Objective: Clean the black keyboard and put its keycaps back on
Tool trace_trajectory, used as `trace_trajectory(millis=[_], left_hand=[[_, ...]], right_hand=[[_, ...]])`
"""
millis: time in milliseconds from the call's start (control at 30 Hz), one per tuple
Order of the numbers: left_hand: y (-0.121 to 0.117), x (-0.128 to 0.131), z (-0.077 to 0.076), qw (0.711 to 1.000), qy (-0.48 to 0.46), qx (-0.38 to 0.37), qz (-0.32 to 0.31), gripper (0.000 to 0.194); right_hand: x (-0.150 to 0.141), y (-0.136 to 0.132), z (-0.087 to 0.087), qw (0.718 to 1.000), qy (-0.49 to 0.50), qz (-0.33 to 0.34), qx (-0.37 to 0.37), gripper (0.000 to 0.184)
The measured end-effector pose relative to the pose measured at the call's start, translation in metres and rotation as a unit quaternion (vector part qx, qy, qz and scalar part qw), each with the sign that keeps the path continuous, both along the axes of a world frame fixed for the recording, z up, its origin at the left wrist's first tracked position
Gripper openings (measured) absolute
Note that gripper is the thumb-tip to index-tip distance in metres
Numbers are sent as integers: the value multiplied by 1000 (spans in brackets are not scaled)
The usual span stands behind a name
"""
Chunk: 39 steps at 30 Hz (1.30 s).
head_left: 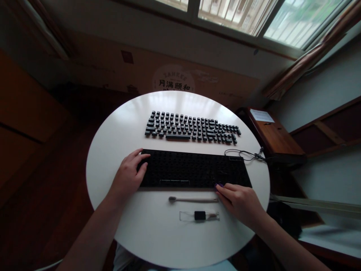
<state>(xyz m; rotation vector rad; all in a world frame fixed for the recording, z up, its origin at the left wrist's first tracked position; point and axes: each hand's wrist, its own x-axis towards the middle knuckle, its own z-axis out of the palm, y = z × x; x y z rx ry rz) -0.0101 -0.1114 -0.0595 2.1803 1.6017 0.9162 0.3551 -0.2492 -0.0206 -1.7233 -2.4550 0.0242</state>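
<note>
A black keyboard (197, 169) without its keycaps lies across the white round table (141, 233). My left hand (128, 173) holds its left end, thumb and fingers curled over the edge and upper face. At the front edge, right of the middle, my right hand (239, 199) pinches a small purple thing (218, 185) against the keyboard; its kind is mostly hidden by the fingers. Just in front lies a light-handled toothbrush (193, 200), its bristled head to the left. Nearer me is a wire keycap puller (200, 215) with a black middle.
Loose black keycaps (177, 136) stand in rows behind the keyboard. A thin black cable (249, 153) runs off the table's right side. A wooden cabinet (276, 139) with a paper (261, 115) on it stands at the right, below the window (231, 15).
</note>
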Motion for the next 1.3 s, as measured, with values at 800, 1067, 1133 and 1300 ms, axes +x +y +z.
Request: trace_trajectory(millis=[800, 1067, 1133, 1300], left_hand=[[0, 2, 0, 1000, -3, -11, -2, 36], [0, 2, 1, 1000, -21, -15, 0, 34], [-1, 2, 1, 1000, -25, -12, 0, 33], [-3, 3, 1, 1000, -24, -9, -3, 33]], right_hand=[[-9, 9, 7, 998, -13, 58, -35, 28], [-31, 21, 10, 993, 8, 84, -84, 30], [-40, 27, 11, 991, -1, 104, -85, 30], [-62, 38, 17, 985, -41, 147, -82, 29]])
